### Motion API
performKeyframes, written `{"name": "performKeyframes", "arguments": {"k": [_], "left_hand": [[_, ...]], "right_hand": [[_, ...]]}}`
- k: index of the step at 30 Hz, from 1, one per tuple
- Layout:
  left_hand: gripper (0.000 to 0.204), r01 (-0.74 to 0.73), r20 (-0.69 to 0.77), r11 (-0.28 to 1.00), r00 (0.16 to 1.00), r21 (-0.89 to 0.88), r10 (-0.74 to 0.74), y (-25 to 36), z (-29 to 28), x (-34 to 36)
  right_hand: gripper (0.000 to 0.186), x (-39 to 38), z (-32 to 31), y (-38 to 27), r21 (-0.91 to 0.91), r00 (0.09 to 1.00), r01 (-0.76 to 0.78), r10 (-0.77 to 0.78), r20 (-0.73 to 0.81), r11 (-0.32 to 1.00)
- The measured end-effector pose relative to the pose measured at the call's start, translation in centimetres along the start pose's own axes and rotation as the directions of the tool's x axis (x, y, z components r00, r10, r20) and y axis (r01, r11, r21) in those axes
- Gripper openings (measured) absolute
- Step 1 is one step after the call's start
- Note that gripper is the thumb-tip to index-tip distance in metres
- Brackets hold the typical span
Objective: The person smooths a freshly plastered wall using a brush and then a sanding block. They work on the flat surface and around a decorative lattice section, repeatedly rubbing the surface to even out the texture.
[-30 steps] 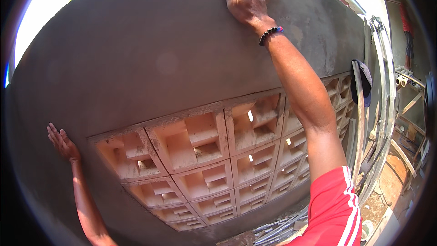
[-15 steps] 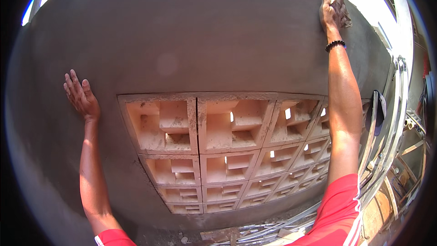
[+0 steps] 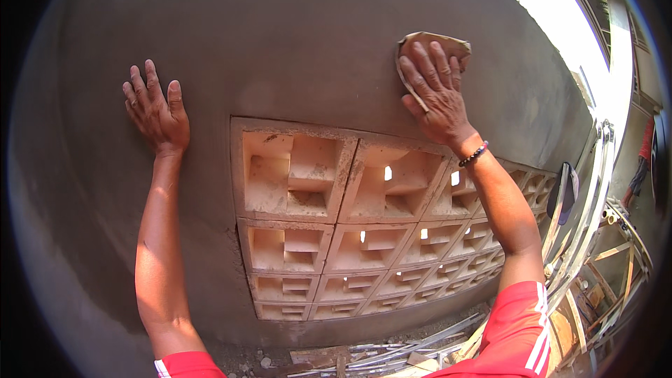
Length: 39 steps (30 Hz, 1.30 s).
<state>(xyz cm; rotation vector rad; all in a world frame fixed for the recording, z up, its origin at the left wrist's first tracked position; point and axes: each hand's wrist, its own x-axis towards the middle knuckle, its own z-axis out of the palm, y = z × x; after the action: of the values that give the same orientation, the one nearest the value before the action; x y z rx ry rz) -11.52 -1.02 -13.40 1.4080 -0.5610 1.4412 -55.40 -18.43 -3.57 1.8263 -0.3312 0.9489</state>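
Note:
A grey plastered wall (image 3: 308, 35) fills the view ahead of me. My left hand (image 3: 157, 115) lies flat against it with the fingers apart, left of the vent blocks, and holds nothing. Under my right hand (image 3: 441, 101) is a folded sheet of brown paper (image 3: 456, 47), which I press onto the plaster above the blocks. The palm covers part of the sheet. A panel of pale square vent blocks (image 3: 325, 222) is set into the wall below both hands, and my right forearm hides some of it.
Long pale poles (image 3: 591, 196) lean upright at the right, near a hanging dark cap (image 3: 565, 192). Scrap timber (image 3: 318, 355) and rubble lie along the wall's foot. At the far right another person's red clothing and arm (image 3: 642, 161) partly show.
My right hand has come down and left from the wall's upper right edge, with the paper now spread flat under it. In the picture, my left hand sits slightly higher and farther right.

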Motion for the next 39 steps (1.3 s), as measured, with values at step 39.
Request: {"name": "performKeyframes", "arguments": {"k": [39], "left_hand": [[0.065, -0.072, -0.022, 0.996, 0.997, -0.048, 0.071, -0.5, 1.0, 0.0]], "right_hand": [[0.055, 0.4, 2.5, -5.0, 0.185, 0.69, -0.659, 0.684, -0.238, 0.729]]}}
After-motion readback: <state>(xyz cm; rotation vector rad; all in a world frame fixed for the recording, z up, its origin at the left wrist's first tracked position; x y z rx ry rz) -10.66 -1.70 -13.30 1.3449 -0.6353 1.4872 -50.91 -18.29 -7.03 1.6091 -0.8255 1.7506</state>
